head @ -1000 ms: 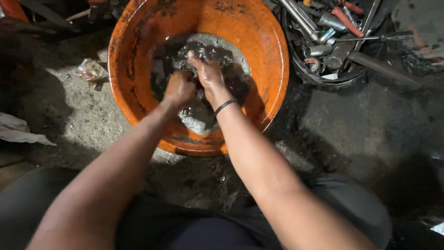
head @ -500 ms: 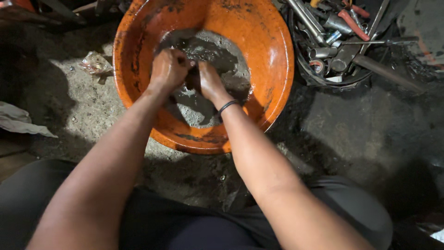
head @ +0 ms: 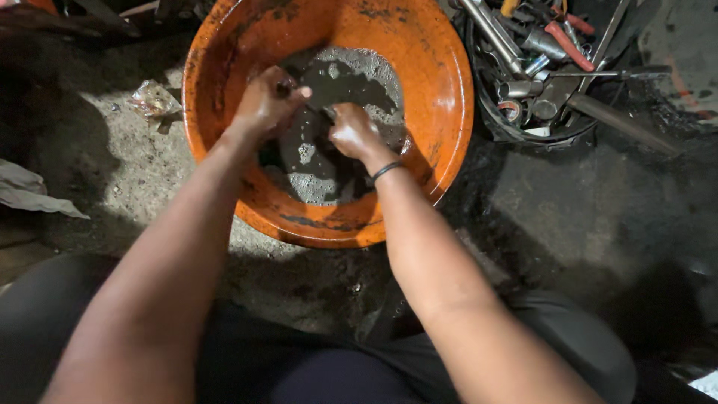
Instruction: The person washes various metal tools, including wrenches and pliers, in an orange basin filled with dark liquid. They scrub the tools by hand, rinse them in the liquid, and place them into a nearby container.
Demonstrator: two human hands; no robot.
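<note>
Curling shut, the fingers (head: 288,91) of the left hand (head: 265,105) are gripping a small dark part, too dirty to identify, just above the liquid in the orange basin (head: 441,90). The right hand (head: 355,133) is lying lower, its fingers dipping into the grey foamy liquid (head: 329,161) at the basin's middle; whether they are closing on anything, I cannot tell. A black band (head: 387,170) is circling the right wrist. Both forearms are reaching over the basin's near rim. Right of the basin, a dark round container (head: 516,131) is holding wrenches, sockets and red-handled tools. Left of the basin, a crumpled wrapper (head: 152,101) is lying on the gritty floor (head: 97,172), with a pale rag (head: 30,196) farther left.
</note>
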